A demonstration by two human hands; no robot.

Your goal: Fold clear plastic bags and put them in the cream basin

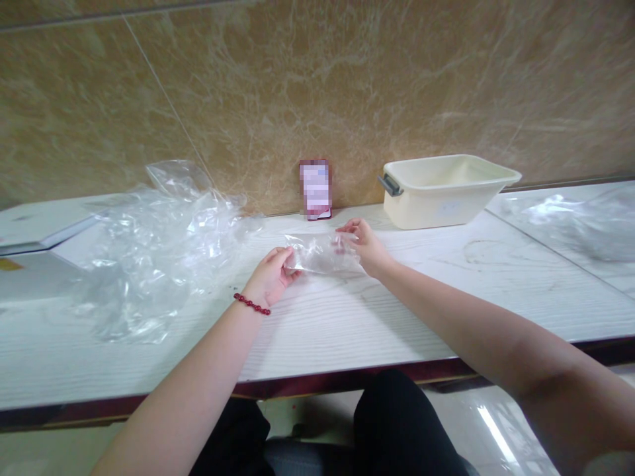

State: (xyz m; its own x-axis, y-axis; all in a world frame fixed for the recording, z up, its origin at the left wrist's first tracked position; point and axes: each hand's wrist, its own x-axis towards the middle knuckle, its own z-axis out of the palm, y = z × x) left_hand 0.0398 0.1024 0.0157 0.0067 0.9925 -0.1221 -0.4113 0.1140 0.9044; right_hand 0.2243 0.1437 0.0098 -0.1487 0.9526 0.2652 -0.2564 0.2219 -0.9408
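Note:
A clear plastic bag [317, 254] is stretched sideways between my two hands, just above the white table [317, 337]. My left hand [274, 274], with a red bead bracelet at the wrist, is closed on the bag's left end. At the other end, my right hand [364, 248] pinches the bag, and its fingers show partly through the film. To the left lies a loose heap of clear plastic bags [163, 258]. I cannot make out anything inside the held bag.
A phone [316, 190] leans against the marbled wall [297, 86]. Right of it stands a cream plastic bin [426, 205] with a grey handle. More clear plastic [590, 218] lies far right. A white box [40, 225] is at far left. The table's dark front edge [317, 382] runs above my knees.

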